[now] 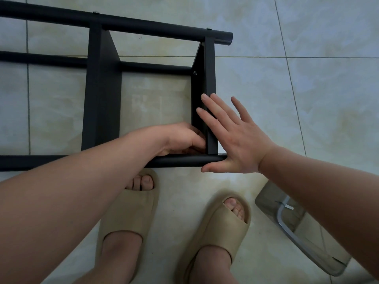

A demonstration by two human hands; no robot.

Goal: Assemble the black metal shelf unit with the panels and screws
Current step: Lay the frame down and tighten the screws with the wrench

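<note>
1. Head view looked down on the shelf, a matt black metal frame that lay on its side on the pale tiled floor, just ahead of two beige slippers.
2. Its round tubes ran left to right: a far tube, a middle tube and a near tube close to the toes.
3. Two flat panels crossed between the tubes: a left panel and a right panel near the tube ends.
4. A screw showed on the right panel's inner face, beside the middle tube.
5. The left hand sat in the inside corner where the right panel met the near tube, fingers curled; whether they pinched anything could not be told.
6. The right hand lay flat against the right panel's outer side, fingers straight and spread, thumb at the near tube's end.
7. A clear bag holding a bent metal piece lay on the floor to the right, apart from the shelf.
</note>
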